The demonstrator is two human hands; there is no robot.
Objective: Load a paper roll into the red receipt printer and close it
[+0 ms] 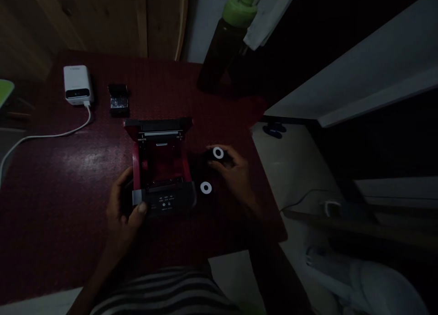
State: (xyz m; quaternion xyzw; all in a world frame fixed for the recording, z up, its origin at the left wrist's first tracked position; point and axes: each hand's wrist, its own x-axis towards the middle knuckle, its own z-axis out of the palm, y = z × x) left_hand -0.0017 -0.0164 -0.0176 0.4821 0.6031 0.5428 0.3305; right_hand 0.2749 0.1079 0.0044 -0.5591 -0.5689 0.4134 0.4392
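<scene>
A small red-and-black label printer [164,205] sits on the table with its lid [164,128] raised, so the red inner bay shows with nothing seen in it. My left hand [125,205] grips its front left corner, the thumb on top of the front panel. To the right of the printer, my right hand [234,171] is closed round a dark roll with a white ring-shaped end [218,153]. A second dark roll with a white end [205,187] rests just below that hand, by the printer's right side. The dim light hides the sides of both rolls.
A white power bank [77,83] with a cable stands at the far left of the dark red table [68,201]. Nearby lies a small black item with a shiny middle [118,100]. A tall green-capped bottle [221,50] stands at the back. Slippers [273,129] lie on the floor.
</scene>
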